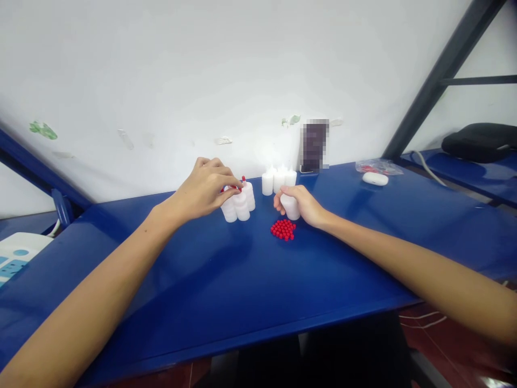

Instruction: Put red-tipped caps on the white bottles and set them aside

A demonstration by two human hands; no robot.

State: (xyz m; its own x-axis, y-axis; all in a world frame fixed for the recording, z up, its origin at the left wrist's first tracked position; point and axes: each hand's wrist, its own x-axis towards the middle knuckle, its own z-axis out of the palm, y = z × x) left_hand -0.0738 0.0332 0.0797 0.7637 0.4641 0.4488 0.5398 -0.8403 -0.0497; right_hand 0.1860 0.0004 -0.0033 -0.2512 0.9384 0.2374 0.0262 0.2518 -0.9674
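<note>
My left hand (214, 186) is over a cluster of small white plastic bottles with red caps (242, 207). Its thumb and fingers close at the red top of one front bottle, and the fingers partly cover the caps. To the right, my right hand (302, 203) wraps round a single white bottle (290, 207), whose top is hidden by the thumb and fingers. Just in front of that bottle lies a pile of small red caps (283, 229) on the blue table (226, 302). Behind my right hand stand several white bottles with pale tips (278, 179).
A phone (314, 146), blurred out, leans on the white wall. Farther right are a white earbud case (375, 179) and a clear plastic bag (382, 166) with red bits in it. Dark metal posts rise at right; a white-and-blue device (20, 253) sits at left.
</note>
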